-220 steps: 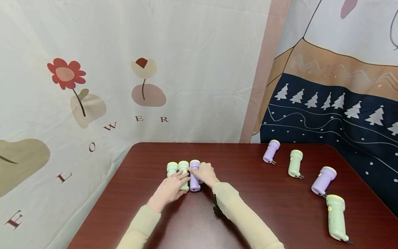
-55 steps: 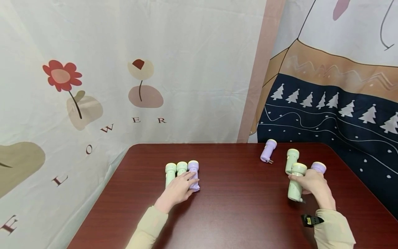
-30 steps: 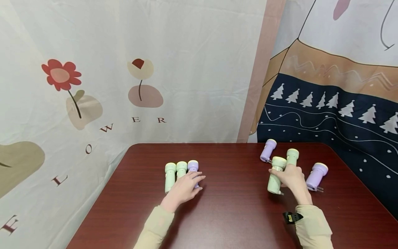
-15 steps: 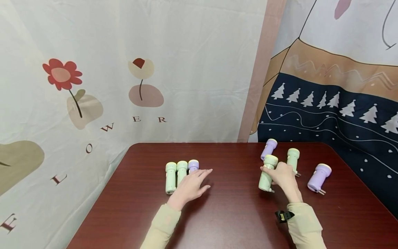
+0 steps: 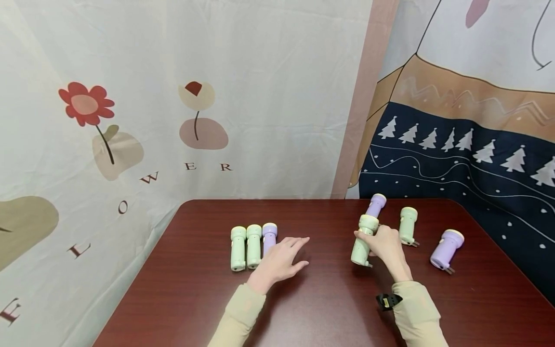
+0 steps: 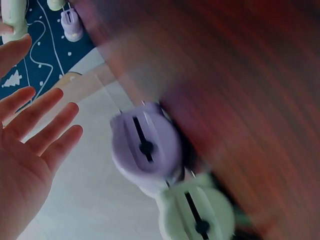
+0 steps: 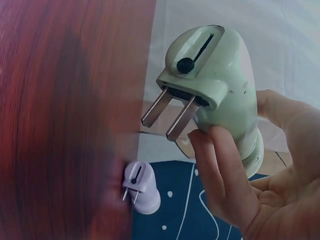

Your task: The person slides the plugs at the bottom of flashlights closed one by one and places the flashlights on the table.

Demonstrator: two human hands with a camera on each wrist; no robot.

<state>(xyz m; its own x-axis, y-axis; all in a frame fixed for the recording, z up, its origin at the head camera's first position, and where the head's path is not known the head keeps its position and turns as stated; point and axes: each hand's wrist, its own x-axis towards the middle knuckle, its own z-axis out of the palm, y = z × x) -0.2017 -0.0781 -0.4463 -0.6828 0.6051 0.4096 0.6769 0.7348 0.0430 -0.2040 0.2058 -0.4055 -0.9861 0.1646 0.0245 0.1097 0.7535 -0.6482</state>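
My right hand (image 5: 389, 246) grips a light green flashlight (image 5: 361, 249) above the table, lamp end away from me. In the right wrist view, this green flashlight (image 7: 227, 95) shows two bare metal plug prongs (image 7: 170, 112) at its tail, with fingers and thumb around its body. My left hand (image 5: 279, 262), fingers spread and holding nothing, hovers just right of a row of flashlights: a green one (image 5: 238, 250), another green one (image 5: 254, 248) and a purple one (image 5: 270, 235), partly hidden by the hand. The left wrist view shows the row's purple flashlight (image 6: 146, 145) beside the open palm (image 6: 22, 165).
On the right of the dark red table (image 5: 321, 299) lie a purple flashlight (image 5: 376, 205) near the back edge, a green flashlight (image 5: 408, 226), and another purple flashlight (image 5: 447, 250) with its prongs out. A printed cloth (image 5: 277, 96) hangs behind the table.
The green flashlight lay at the front right earlier; my right hand has picked it up and carried it leftward. My left hand has moved off the row toward the right, fingers spreading.
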